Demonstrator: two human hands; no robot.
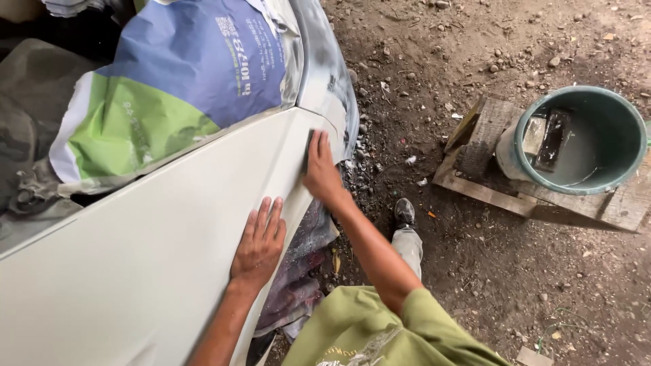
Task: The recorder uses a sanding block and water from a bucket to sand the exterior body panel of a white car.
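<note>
The left hand (260, 238) lay flat on the panel (135, 257), fingers spread, palm down, gripping nothing, just pressed against the pale grey surface near its lower edge. Up ahead, the right hand (321, 169) was pressed over a dark pad (308, 148), fingers together and laid flat along it, holding it against the panel right by the edge, where the grey met the masked part. Only a dark sliver of that pad peeked out at the left of the fingers; what it was made of, I could not tell. Above the panel, a printed sheet (183, 74) in blue, green and white covered the rest of the body, crumpled at its lower left. Off the panel's edge, more dark, paint-flecked sheeting (302, 264) hung down toward the ground. The person's green sleeve (386, 325) filled the bottom of the view, and a shoe (405, 211) stood on the dirt (475, 257) just below the right forearm. Well off to the right, a green bucket (580, 139) sat on a wooden pallet (488, 176), with water and a dark block (554, 137) inside it
</note>
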